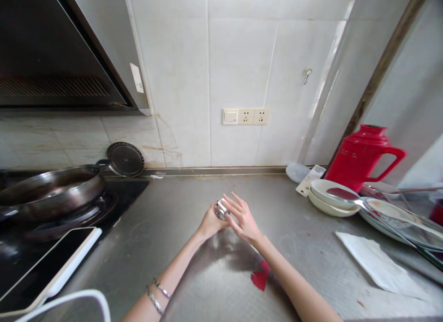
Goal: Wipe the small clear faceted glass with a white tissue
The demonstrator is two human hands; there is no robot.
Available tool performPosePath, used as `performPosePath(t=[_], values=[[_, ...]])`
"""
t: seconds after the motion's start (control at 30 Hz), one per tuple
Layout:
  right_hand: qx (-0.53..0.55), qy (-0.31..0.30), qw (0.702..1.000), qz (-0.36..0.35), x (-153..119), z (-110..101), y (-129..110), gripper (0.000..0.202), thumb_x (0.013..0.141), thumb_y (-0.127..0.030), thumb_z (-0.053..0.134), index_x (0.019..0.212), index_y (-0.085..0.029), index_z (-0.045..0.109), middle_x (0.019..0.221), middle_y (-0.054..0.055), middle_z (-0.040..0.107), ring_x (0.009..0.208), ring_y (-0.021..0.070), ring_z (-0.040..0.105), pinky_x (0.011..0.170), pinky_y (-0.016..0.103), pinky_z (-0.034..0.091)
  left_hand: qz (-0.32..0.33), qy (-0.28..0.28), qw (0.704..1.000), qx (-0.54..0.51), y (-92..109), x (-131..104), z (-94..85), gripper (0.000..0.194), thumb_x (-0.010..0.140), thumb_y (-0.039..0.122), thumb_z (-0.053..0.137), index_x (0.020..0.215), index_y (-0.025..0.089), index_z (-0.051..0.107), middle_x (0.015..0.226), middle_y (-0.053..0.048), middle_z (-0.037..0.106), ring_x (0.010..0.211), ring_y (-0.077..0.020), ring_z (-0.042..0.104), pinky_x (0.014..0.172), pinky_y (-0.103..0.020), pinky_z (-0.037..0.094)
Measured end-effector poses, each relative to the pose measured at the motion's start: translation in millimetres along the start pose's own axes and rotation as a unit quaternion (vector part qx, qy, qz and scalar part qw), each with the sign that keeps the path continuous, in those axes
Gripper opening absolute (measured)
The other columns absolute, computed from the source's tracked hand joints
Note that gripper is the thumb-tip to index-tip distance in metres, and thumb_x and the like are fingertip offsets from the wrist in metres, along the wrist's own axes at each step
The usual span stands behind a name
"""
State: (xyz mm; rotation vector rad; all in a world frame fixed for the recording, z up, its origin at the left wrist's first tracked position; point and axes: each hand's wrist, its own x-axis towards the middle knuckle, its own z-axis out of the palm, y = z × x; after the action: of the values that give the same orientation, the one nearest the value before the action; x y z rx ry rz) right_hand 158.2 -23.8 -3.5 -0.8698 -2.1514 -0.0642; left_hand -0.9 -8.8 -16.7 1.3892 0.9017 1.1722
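My left hand [210, 222] is closed around a small round shiny object [221, 211], silvery or clear, above the middle of the counter. My fingers cover much of it, and its exact kind does not show. My right hand [242, 218] meets it from the right, thumb and index finger at a small white piece [222, 203] on its top. The other right fingers stretch out past it. Below my right forearm, a torn red scrap [260, 276] lies on the metal counter [194, 285].
To the left, a pan [51, 193] sits on the stove beside a phone [48, 271] and a white cable [83, 293]. On the right are a red thermos [360, 156], stacked bowls [332, 206], a spoon [346, 197], plates [429, 239] and a white tissue [377, 262]. Sockets [245, 116] are on the wall.
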Motion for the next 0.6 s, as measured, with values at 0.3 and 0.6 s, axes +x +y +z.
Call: performPosePath(t=[0.3,0.6], values=[[-0.02,-0.019,0.997,-0.071,-0.3,-2.7,-5.5,0.05,0.088,-0.03,0.049,0.138,-0.029,0.046,0.141,0.005,0.05,0.138,0.0323,0.032,0.106,0.058,0.03,0.039,0.001,0.998,0.042,-4.0,1.9,-3.0,0.058,0.052,0.018,0.083,0.103,0.014,0.056,0.099,-0.008,0.068,0.088,-0.0227,0.065,0.077,-0.032,0.051],[-0.015,0.027,0.999,-0.019,-0.4,-4.4,-0.5,0.044,0.091,-0.028,0.046,0.135,-0.028,0.049,0.135,0.007,0.056,0.136,0.0312,0.036,0.104,0.057,0.034,-0.01,0.017,1.0,0.007,-4.4,3.0,-2.7,0.069,0.048,0.019,0.085,0.108,0.013,0.053,0.094,-0.006,0.068,0.079,-0.0177,0.064,0.07,-0.027,0.049]])
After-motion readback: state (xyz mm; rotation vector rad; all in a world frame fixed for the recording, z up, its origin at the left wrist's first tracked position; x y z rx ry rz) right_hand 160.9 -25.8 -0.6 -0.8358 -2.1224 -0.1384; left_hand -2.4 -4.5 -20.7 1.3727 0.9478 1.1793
